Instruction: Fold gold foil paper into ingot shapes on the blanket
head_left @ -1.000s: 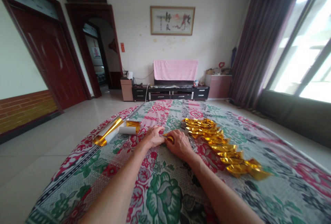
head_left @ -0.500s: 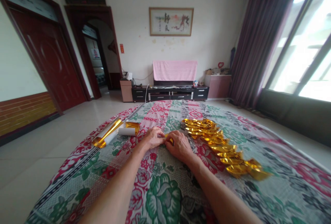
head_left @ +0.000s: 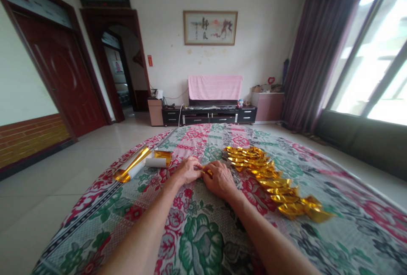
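My left hand and my right hand meet on the floral cloth, both closed around a small piece of gold foil paper, most of it hidden by the fingers. Just right of my right hand runs a long row of folded gold foil pieces. Left of my left hand lie curled gold foil sheets with white backing.
The cloth covers a round table whose edge curves at left above a tiled floor. Far off stand a dark TV cabinet with a pink cover, a red door, a curtain and a window.
Both hands stay together on the gold foil piece, with only slight finger shifts. The view drifted a little.
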The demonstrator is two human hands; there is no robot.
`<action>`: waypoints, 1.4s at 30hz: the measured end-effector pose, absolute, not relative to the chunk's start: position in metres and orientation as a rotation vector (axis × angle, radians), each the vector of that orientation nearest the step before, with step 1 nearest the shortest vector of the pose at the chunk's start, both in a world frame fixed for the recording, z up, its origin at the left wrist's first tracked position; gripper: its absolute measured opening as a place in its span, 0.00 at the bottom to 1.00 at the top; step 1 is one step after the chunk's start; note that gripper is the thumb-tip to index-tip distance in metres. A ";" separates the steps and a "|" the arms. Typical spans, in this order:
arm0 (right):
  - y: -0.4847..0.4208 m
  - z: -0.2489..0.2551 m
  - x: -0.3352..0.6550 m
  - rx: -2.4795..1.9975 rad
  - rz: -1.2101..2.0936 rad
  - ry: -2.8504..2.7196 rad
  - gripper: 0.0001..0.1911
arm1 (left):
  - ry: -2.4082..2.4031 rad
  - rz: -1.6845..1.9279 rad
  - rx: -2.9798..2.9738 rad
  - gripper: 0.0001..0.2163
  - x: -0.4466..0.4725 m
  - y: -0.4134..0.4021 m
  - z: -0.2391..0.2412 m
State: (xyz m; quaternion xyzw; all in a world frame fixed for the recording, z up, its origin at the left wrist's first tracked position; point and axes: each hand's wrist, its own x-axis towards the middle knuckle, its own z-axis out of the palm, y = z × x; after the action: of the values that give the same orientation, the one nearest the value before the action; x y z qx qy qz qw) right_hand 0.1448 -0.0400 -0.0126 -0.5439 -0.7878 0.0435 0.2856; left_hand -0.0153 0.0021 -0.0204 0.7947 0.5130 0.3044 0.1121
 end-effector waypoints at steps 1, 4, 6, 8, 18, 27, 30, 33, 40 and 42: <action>-0.040 -0.013 0.144 -1.461 0.117 -2.101 0.09 | 1.512 0.887 2.331 0.08 -0.015 0.002 -0.020; -0.038 -0.013 0.144 -1.487 0.108 -2.091 0.11 | 1.538 0.866 2.328 0.09 -0.015 0.000 -0.020; -0.038 -0.013 0.143 -1.506 0.098 -2.087 0.11 | 1.539 0.865 2.340 0.09 -0.016 0.000 -0.020; -0.038 -0.012 0.142 -1.526 0.098 -2.085 0.11 | 1.521 0.865 2.357 0.10 -0.017 -0.001 -0.021; -0.038 -0.013 0.136 -1.558 0.089 -2.022 0.10 | 1.539 0.862 2.339 0.08 -0.016 0.000 -0.019; -0.038 -0.017 0.137 -1.542 0.085 -2.015 0.09 | 1.588 0.905 2.244 0.10 -0.015 0.005 -0.024; -0.038 -0.016 0.137 -1.544 0.088 -2.010 0.09 | 1.597 0.893 2.227 0.11 -0.016 0.008 -0.025; -0.038 -0.016 0.136 -1.550 0.080 -2.014 0.09 | 1.622 0.873 2.212 0.12 -0.016 0.010 -0.026; -0.040 -0.012 0.136 -1.596 0.095 -2.035 0.11 | 1.676 0.829 2.211 0.15 -0.016 0.010 -0.026; -0.040 -0.011 0.136 -1.586 0.090 -2.038 0.11 | 1.646 0.817 2.226 0.16 -0.018 0.010 -0.025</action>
State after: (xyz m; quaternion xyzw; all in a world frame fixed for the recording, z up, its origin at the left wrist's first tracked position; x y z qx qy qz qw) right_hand 0.1357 -0.0404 -0.0113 -0.5900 -0.7584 0.0335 0.2752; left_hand -0.0175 0.0095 -0.0246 0.7650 0.5655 0.2807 0.1271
